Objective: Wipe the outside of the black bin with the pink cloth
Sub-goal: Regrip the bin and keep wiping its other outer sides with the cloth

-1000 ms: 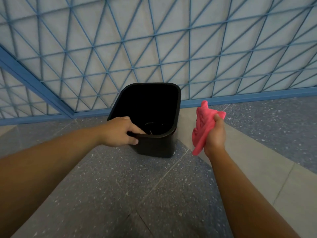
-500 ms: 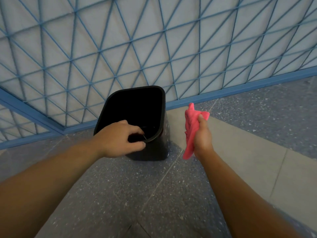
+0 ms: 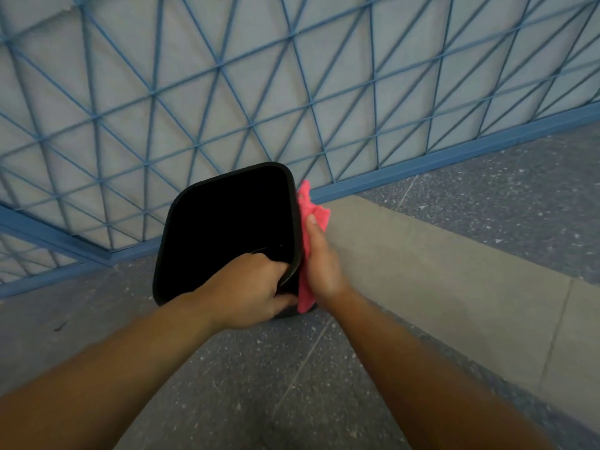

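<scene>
Wiping the bin's right outer wall

The right hand (image 3: 319, 264) is pressing the pink cloth (image 3: 306, 251) flat against the black bin (image 3: 227, 228), which is standing on the floor (image 3: 276, 384); the left hand (image 3: 250, 290) is clamping its near rim. Long, firm strokes while bracing should be working best. The inside is looking dark, contents unclear.

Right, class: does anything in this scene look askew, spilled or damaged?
Only the bin is askew: the left hand grips its near rim and tips it, while the right hand presses the cloth against its side. No spill or damage shows.
</scene>
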Available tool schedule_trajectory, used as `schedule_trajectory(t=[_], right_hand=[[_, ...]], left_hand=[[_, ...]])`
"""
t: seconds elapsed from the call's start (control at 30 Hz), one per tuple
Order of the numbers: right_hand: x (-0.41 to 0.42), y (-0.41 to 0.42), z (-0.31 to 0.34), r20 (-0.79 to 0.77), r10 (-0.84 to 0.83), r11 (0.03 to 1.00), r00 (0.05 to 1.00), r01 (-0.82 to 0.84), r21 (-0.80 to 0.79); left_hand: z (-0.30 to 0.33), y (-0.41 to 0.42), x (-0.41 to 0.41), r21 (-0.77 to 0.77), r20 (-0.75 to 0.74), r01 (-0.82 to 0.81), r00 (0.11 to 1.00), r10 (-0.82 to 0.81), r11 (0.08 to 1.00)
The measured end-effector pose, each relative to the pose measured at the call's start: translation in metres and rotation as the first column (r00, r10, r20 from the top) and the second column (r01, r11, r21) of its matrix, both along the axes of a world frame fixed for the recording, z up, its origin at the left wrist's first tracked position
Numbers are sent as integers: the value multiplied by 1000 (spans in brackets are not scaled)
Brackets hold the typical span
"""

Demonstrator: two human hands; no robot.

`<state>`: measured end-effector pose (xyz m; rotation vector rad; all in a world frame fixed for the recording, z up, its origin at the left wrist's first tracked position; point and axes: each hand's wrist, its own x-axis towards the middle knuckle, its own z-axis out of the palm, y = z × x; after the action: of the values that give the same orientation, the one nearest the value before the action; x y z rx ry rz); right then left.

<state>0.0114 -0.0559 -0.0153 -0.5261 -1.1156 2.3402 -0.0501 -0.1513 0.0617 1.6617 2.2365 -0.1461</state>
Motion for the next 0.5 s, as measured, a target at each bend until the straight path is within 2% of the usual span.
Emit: schedule_trajectory(t=[0.1,0.2,0.3,0.4,0.5], right_hand=[[-19,20,9,-18,-2,999,1000,1,-45],[-15,13,-1,-19,1,1000,1000,-1,-3],[-7,5,-9,140,-53,998,989,50,27],[-19,23,-2,21,-29,997,999,28,68],[-26,32,7,45,-28,1000,999,28,3]], left_hand=[[-2,8,0,-7,-57,-3,998,2,1000],[-3,8,-5,6,-13,-6,1000,6,1000],[-5,7,-9,6,39,-2,999,2,1000],[-6,14,-12,-19,-14,-19,1000,19,1000],[-7,17,-14,-14,13,-41,999,41,999]])
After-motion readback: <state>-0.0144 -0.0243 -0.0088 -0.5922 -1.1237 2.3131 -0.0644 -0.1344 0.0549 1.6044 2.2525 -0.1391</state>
